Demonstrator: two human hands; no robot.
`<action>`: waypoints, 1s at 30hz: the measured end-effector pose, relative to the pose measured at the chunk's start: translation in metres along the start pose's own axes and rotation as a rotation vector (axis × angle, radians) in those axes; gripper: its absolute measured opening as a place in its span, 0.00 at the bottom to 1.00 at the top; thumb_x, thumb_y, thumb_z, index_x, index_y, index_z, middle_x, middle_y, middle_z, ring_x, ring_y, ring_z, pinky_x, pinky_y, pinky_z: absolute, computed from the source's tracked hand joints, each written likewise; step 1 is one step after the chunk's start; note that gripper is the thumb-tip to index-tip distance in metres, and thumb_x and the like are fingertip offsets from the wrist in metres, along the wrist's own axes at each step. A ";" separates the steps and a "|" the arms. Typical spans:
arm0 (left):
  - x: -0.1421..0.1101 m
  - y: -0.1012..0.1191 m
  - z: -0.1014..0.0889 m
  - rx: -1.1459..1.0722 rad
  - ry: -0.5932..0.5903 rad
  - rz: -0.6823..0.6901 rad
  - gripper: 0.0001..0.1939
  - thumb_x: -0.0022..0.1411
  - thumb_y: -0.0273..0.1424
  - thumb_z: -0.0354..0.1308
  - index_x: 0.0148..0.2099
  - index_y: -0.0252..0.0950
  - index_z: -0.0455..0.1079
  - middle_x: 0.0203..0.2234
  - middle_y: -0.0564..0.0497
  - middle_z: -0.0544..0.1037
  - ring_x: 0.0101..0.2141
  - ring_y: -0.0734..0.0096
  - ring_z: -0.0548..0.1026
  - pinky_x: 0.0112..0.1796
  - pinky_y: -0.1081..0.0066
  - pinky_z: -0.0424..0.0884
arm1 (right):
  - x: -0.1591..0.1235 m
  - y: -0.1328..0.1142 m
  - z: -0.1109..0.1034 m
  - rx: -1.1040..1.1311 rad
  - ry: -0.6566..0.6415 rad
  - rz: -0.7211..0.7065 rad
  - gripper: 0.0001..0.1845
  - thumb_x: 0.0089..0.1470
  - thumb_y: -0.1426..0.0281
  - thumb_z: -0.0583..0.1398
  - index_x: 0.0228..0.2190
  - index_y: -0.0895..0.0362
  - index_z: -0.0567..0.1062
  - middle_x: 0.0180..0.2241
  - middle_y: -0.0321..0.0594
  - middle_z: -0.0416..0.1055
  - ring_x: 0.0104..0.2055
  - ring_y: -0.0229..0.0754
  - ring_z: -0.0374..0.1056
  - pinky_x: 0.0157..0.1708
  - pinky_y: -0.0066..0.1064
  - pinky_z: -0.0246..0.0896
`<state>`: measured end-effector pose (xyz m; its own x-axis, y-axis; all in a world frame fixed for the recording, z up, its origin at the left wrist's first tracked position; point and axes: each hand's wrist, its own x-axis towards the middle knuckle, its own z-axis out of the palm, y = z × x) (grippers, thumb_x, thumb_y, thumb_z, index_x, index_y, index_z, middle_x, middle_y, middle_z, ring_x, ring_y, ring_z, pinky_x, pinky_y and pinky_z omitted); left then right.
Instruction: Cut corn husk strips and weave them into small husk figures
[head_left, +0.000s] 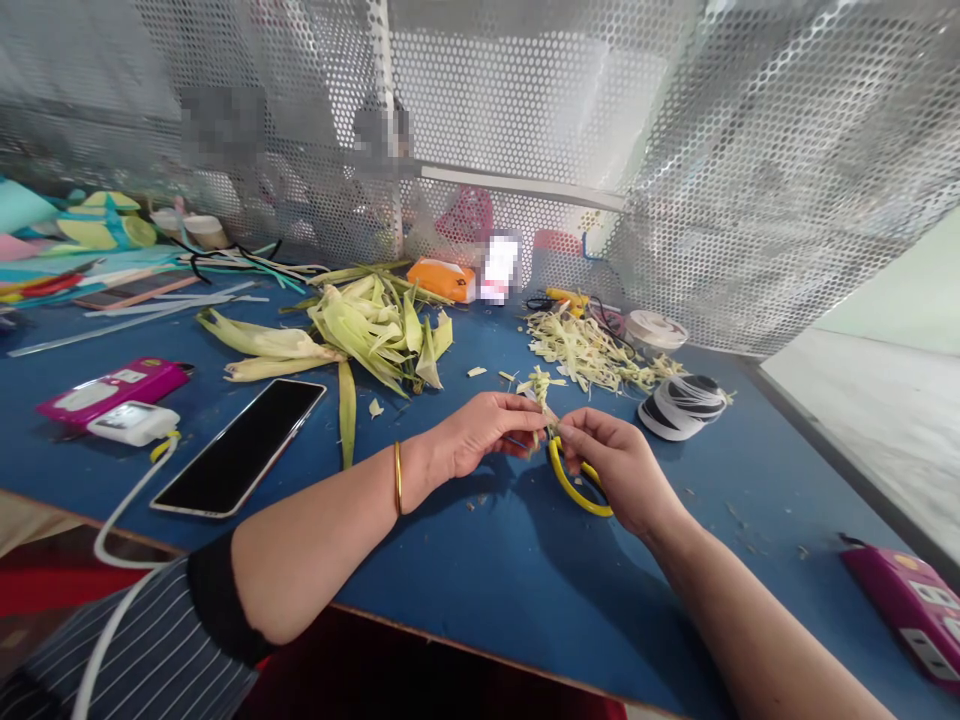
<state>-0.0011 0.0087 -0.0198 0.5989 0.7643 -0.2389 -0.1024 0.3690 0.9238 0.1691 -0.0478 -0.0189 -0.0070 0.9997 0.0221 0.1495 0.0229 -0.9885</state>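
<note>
A small knotted piece of pale corn husk (540,382) rises from between my two hands over the table. My left hand (491,432), with a gold bangle at the wrist, pinches it from the left between thumb and fingers. From the right, my right hand (611,455) pinches its lower end, fingertips close to the left ones. Beneath the hands are yellow-handled scissors (583,503); the right fingers partly cover them, and their blades are mostly hidden. Beyond lies a heap of shredded husk strips (581,345). Whole green corn husks (367,325) are piled farther left.
On the blue table (450,580) lie a black-screened phone (241,447), a magenta power strip (112,388) and a white adapter (133,422) with a cable. A black-and-white roll (681,407) sits right. Another magenta power strip (911,610) is near the right edge. A perforated screen (517,110) stands behind.
</note>
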 end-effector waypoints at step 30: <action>0.002 -0.005 0.003 0.132 0.043 0.062 0.16 0.49 0.39 0.68 0.24 0.33 0.69 0.18 0.55 0.69 0.21 0.78 0.66 0.28 0.72 0.62 | -0.001 0.005 -0.010 -0.694 0.075 -0.303 0.11 0.59 0.66 0.54 0.26 0.54 0.68 0.20 0.33 0.66 0.23 0.37 0.59 0.26 0.28 0.52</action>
<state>0.0035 0.0068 -0.0243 0.5601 0.8063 -0.1903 -0.0311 0.2500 0.9677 0.1800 -0.0488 -0.0223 -0.0832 0.9462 0.3127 0.7391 0.2691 -0.6175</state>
